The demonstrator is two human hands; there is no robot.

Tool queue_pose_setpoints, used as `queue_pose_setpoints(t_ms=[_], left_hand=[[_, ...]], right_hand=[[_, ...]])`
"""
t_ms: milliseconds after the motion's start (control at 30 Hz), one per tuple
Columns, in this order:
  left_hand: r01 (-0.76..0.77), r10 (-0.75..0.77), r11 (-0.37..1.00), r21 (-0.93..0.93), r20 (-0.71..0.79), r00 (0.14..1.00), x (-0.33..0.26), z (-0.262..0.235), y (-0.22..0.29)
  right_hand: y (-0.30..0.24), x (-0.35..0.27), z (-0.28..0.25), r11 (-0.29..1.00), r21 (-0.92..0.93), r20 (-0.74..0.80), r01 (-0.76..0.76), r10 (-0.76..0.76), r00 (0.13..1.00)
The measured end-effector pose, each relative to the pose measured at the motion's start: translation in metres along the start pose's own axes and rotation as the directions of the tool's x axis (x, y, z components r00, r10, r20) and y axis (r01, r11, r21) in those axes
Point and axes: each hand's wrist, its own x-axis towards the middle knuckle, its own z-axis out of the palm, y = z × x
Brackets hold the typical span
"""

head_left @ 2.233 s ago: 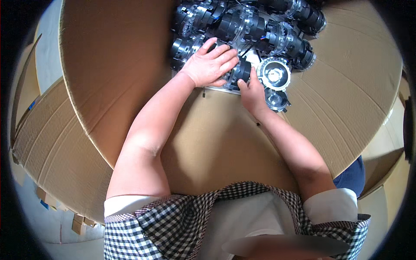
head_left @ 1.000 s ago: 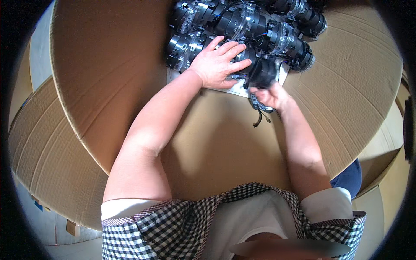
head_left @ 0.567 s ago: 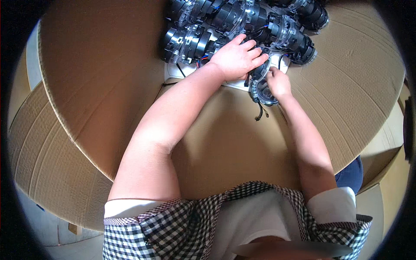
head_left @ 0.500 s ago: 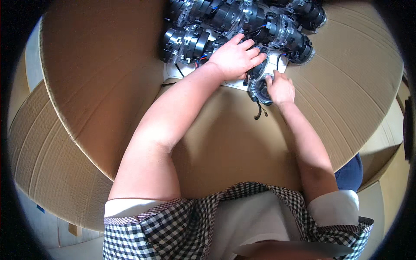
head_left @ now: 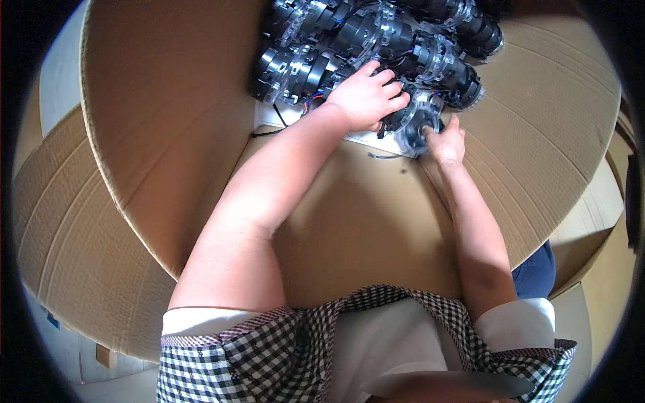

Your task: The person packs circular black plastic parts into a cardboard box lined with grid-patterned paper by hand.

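Two hands work at the near edge of the pile. My right fingers (head_left: 449, 127) pinch the rim of one round motor part (head_left: 415, 124), black with a clear flanged ring, which sits at the front of the pile (head_left: 376, 40) on a white sheet (head_left: 269, 115) at the bottom of a large cardboard box (head_left: 161, 121). My left hand (head_left: 366, 97) lies palm down with fingers spread across the neighbouring parts and the same part's upper side; it presses rather than grips, so I read it as resting open.

Change since a couple of seconds back: the right hand then sat beside a part lying face up with its clear ring showing, a little apart from the pile. The part now stands turned on edge and tucked against the row, with the left hand shifted right to brace it. I judge from this that the part is being seated into line with the others.

Pose: both forearms reach forward and down into the box, the left forearm crossing diagonally from lower left, the right forearm running nearly straight up the box's right wall (head_left: 537, 134). A loose thin wire (head_left: 379, 156) lies on the box floor just below the part.
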Motion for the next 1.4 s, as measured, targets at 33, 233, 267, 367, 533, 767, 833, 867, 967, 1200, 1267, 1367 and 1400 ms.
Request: queue_pose_setpoints(t_ms=[33, 233, 267, 367, 533, 767, 833, 867, 967, 1200, 1267, 1367, 1400], left_hand=[[0.005, -0.005, 1.000, -0.002, -0.003, 1.000, 0.004, 0.001, 0.001], [-0.008, 0.007, 1.000, -0.014, -0.033, 0.999, 0.014, -0.005, 0.005], [0.007, -0.007, 1.000, -0.006, -0.021, 1.000, 0.014, -0.009, 0.003], [0.096, -0.098, 0.995, 0.029, 0.058, 0.994, -0.011, -0.020, 0.001], [0.094, -0.076, 0.994, -0.050, 0.287, 0.955, -0.013, -0.115, 0.015], [0.040, -0.214, 0.961, -0.273, -0.646, 0.733, -0.177, -0.300, 0.061], [-0.002, -0.511, 0.808, -0.589, -0.703, 0.495, -0.275, -0.326, 0.074], [0.130, -0.470, 0.883, -0.451, -0.849, 0.241, -0.315, -0.314, 0.050], [0.263, -0.799, 0.599, -0.756, -0.582, 0.149, -0.464, -0.279, 0.003], [0.896, -0.988, 0.007, -0.444, -0.142, -0.063, -0.508, -0.061, -0.019], [0.957, -0.974, -0.110, -0.269, -0.163, -0.158, -0.478, -0.047, -0.021], [0.956, -0.984, -0.110, -0.273, -0.106, -0.143, -0.454, -0.057, -0.033], [0.955, -0.987, -0.070, -0.287, -0.119, -0.108, -0.456, -0.058, -0.037]], right_hand=[[0.004, 0.002, 0.005, 0.998, 0.027, -0.119, 0.058, -0.054, 0.991], [0.039, -0.003, 0.067, 0.786, 0.615, -0.083, 0.070, -0.024, 0.996], [0.035, -0.001, 0.070, 0.786, 0.609, -0.135, 0.102, -0.024, 0.991], [0.000, -0.026, 0.055, 0.836, 0.528, -0.115, 0.151, -0.106, 0.988], [0.021, 0.026, 0.048, 0.823, 0.355, -0.220, 0.444, -0.387, 0.895], [0.045, 0.113, 0.044, 0.779, 0.597, 0.027, 0.192, -0.259, 0.966], [0.035, 0.108, 0.040, 0.743, 0.651, 0.101, 0.157, -0.290, 0.952], [0.018, 0.094, 0.039, 0.754, 0.638, 0.123, 0.155, -0.299, 0.946], [0.009, 0.071, 0.022, 0.787, 0.604, 0.138, 0.128, -0.260, 0.956], [0.011, 0.065, 0.014, 0.803, 0.592, 0.167, 0.064, -0.200, 0.965], [0.019, 0.069, 0.012, 0.808, 0.586, 0.116, 0.068, -0.166, 0.979], [0.048, 0.097, 0.001, 0.773, 0.611, 0.123, 0.172, -0.308, 0.944], [0.061, 0.111, 0.001, 0.651, 0.705, 0.020, 0.282, -0.416, 0.909]])
